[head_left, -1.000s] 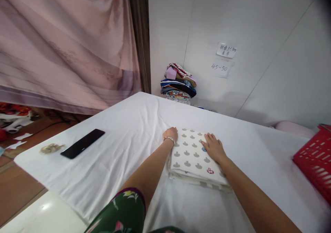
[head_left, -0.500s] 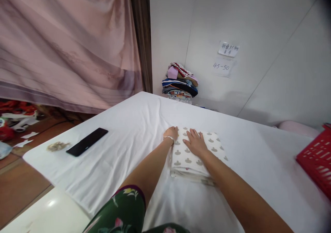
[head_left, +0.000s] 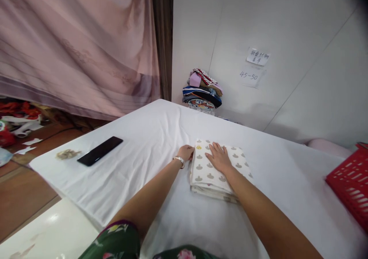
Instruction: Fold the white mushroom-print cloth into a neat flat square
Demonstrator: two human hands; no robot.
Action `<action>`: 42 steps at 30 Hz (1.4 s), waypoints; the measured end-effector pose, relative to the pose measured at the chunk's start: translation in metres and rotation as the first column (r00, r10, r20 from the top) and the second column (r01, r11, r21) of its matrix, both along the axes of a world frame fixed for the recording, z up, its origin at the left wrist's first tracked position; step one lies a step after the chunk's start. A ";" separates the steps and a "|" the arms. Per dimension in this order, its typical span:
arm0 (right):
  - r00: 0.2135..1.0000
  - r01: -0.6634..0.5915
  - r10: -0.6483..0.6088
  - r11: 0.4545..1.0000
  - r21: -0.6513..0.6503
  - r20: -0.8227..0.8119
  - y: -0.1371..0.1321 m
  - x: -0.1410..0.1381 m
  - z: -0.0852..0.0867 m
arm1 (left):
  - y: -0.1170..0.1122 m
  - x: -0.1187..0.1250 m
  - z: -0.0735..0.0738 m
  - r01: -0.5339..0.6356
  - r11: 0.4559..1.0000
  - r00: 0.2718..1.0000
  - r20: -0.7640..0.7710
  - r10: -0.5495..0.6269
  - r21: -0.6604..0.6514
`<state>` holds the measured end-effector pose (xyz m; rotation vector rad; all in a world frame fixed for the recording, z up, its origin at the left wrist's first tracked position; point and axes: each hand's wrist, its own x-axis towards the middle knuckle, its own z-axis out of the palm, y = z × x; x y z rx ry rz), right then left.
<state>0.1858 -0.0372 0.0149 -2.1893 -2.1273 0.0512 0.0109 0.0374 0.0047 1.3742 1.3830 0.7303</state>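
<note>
A white folded cloth [head_left: 211, 167] printed with grey duck-like shapes and one yellow one lies in several layers on the white-covered table. My right hand [head_left: 220, 158] rests palm down on its top, fingers stretched and slightly spread. At the cloth's left edge is my left hand [head_left: 185, 152], a silvery bracelet on its wrist. Its fingers are curled in and closed at that edge; the fingertips are partly hidden.
A black phone [head_left: 100, 151] and a pale hair tie-like bundle [head_left: 68, 154] lie on the left of the table [head_left: 149, 136]. At right stands a red plastic basket [head_left: 349, 182]. Behind the far edge rises a stack of folded fabrics [head_left: 202, 92] against the wall.
My left hand has slid off the cloth's top left part to its left edge, uncovering the yellow print. My right hand stays flat on the cloth. The view has shifted slightly.
</note>
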 end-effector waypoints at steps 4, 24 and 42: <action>1.000 -0.001 0.001 1.000 -0.012 0.006 -0.001 -0.001 0.002 | -0.028 -0.014 0.001 0.038 0.999 0.999 0.005 -0.038 0.017; 0.999 0.028 -0.028 1.000 -0.009 0.024 -0.001 -0.003 0.000 | -0.071 -0.020 0.003 0.170 0.946 0.957 -0.275 -0.092 0.276; 1.000 0.018 -0.018 1.000 0.001 -0.005 0.014 -0.042 0.006 | -0.066 -0.020 -0.003 -0.023 0.984 0.998 0.069 0.011 0.176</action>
